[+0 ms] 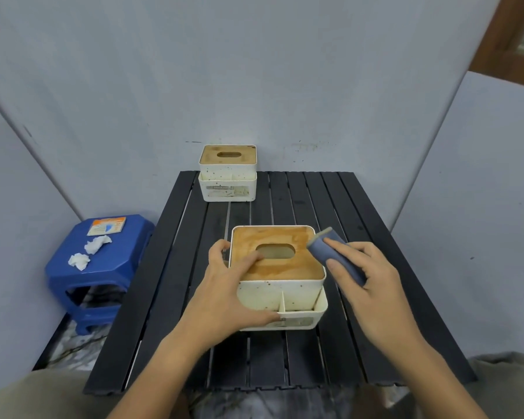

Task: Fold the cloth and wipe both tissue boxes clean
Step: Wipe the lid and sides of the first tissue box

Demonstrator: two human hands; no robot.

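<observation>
Near tissue box: middle of slatted black desk, wooden lid up.
Left hand: grip curled round box's left side, thumb on lid.
Right hand: grip closed on folded blue cloth, beside lid's right edge.
Far tissue box: desk's back edge.
Blue stool: left of desk, crumpled tissues on top.

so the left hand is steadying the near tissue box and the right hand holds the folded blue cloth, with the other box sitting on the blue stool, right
Not quite. The head view shows the other white tissue box with the wooden lid on the far edge of the black slatted table, not the blue plastic stool. The left hand does steady the near tissue box, and the right hand holds the folded blue cloth.
</observation>
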